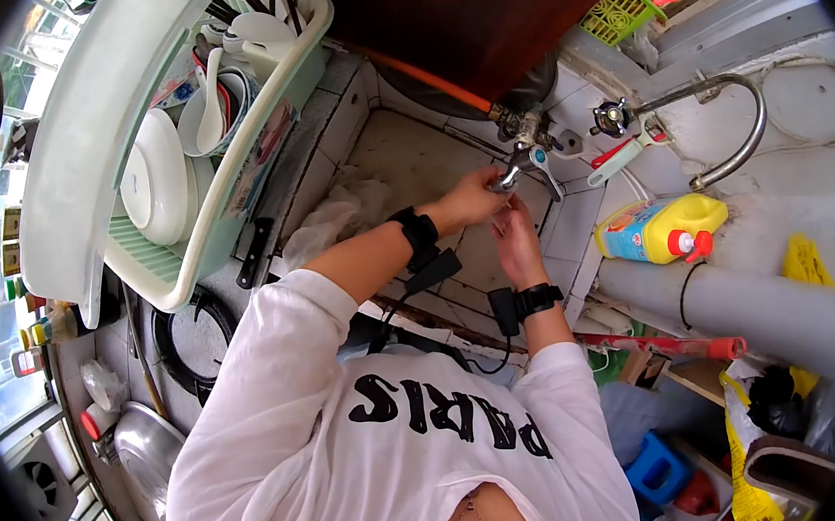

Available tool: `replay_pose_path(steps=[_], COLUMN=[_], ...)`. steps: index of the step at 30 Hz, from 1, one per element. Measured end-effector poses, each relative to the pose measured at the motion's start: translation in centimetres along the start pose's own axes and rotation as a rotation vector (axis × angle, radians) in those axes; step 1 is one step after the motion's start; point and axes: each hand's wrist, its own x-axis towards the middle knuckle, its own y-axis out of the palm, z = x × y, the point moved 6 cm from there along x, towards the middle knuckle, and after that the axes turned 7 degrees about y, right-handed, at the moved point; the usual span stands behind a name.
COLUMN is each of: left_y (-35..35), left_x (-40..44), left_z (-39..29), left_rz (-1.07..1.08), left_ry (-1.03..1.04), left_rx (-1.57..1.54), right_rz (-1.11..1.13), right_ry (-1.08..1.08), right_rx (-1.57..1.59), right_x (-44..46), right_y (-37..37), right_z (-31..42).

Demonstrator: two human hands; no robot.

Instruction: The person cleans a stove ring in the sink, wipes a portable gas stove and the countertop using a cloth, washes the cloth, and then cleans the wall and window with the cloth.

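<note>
Both hands are together at the spout of a metal tap [521, 168] above a tiled basin [407, 146]. My left hand [472, 198] has its fingers closed against the end of the spout. Just below the spout is my right hand [516, 236], its fingertips raised and close to the left fingers. Whether the right fingers grip anything is hidden. A black band with a small device sits on each wrist. Crumpled clear plastic [329, 224] lies at the basin's left side.
A dish rack [220, 194] with plates, bowls and spoons stands at the left, a black-handled knife [256, 252] beside it. Right of the basin are a yellow bottle [661, 229], a curved metal pipe [761, 122] and a thick grey pipe [773, 302].
</note>
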Motion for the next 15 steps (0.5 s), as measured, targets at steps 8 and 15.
replay_pose_path(steps=[8,15], left_y=[-2.4,-7.3], left_x=[-3.8,-7.4], left_z=[-3.4,-5.8], left_rz=[-0.059,-0.266], left_ry=[-0.022,0.007], left_rx=[-0.102,-0.195], right_rz=[0.096,0.019], right_ry=[-0.092,-0.064], right_rx=[-0.66,-0.411], right_x=[2.6,4.9], right_y=[0.9,-0.2], right_z=[-3.1,-3.6])
